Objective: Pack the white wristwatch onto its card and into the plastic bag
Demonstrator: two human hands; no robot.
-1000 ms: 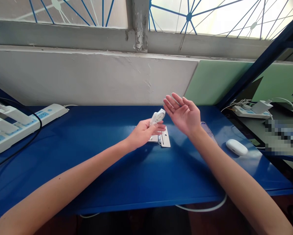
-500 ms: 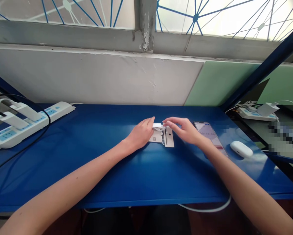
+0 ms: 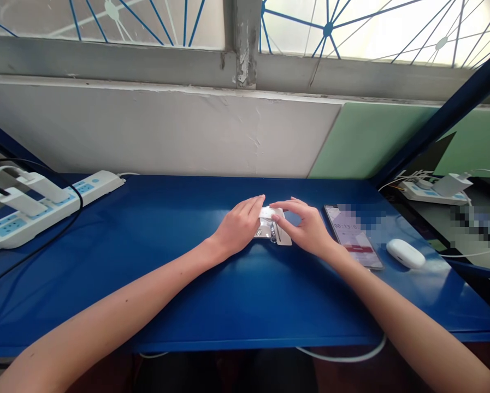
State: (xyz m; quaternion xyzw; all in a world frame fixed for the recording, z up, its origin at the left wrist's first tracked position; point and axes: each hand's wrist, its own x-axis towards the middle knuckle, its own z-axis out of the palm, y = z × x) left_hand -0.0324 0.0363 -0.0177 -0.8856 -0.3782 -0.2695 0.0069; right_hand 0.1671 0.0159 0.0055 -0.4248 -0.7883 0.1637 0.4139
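Note:
A small flat packet (image 3: 263,232) of shiny clear plastic, with a white hang card (image 3: 284,236) at its right side, is low over the blue table in front of me. A small white bundle (image 3: 266,213), possibly a coiled cable, shows at its upper part. My left hand (image 3: 240,222) holds the packet's left side, fingers pressed together; its thumb is hidden. My right hand (image 3: 304,224) reaches in from the right, thumb and forefinger closed on the right end of the white bundle, its other fingers curved behind.
Right of my hands lie a phone (image 3: 353,237) showing a timer and a white rounded case (image 3: 406,254). A power strip (image 3: 60,207) with two plugged chargers and a black cable (image 3: 75,218) is on the left. Behind the blue table (image 3: 166,295) stands a wall (image 3: 166,131).
My right hand has moved slightly left and its thumb and forefinger have closed on the white bundle. My left hand has shifted a little right. The square code on the packet no longer shows.

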